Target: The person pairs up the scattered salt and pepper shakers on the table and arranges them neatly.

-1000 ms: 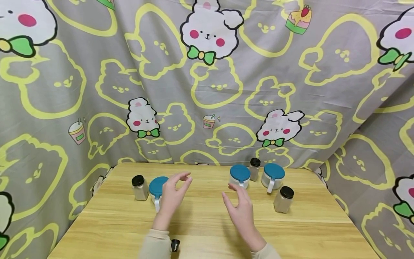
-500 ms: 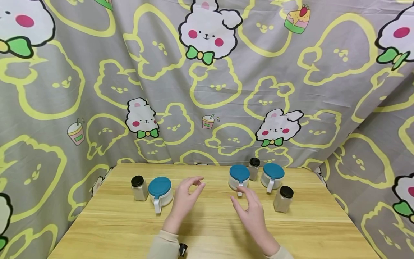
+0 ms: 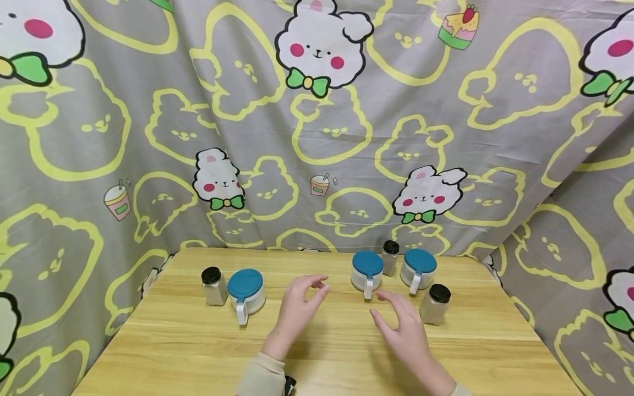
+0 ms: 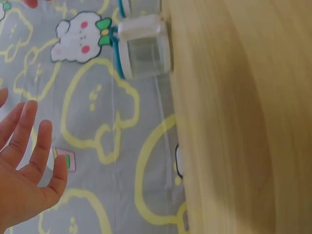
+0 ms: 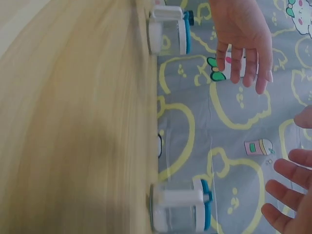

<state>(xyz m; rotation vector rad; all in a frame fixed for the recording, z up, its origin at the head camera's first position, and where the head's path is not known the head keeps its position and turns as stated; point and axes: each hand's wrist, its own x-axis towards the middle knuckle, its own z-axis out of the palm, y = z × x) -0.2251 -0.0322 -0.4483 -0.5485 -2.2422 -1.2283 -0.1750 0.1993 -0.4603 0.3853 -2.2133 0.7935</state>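
Note:
My left hand (image 3: 301, 308) hovers over the middle of the wooden table, fingers loosely bent and holding nothing. To its left stands a glass jar with a blue lid and white handle (image 3: 246, 291). My right hand (image 3: 407, 333) is also in the air, thumb and fingers apart, with nothing between them. Just beyond its fingertips is a second blue-lidded jar (image 3: 367, 270), and a third blue-lidded jar (image 3: 418, 269) stands farther right. A black-capped jar (image 3: 435, 305) is close to the right hand. In the left wrist view, the left hand's fingers (image 4: 36, 151) are spread.
A black-capped jar (image 3: 214, 287) stands beside the left blue-lidded jar. Another black-capped jar (image 3: 390, 257) sits between the two right blue-lidded jars. A patterned curtain (image 3: 342, 143) hangs behind the table (image 3: 198, 352). A small black object (image 3: 289, 385) shows at the left sleeve.
Both hands have moved to the right through the air. The left blue-lidded jar and the middle one's handle, earlier partly covered by the hands, are now in full view. The jars have stayed put.

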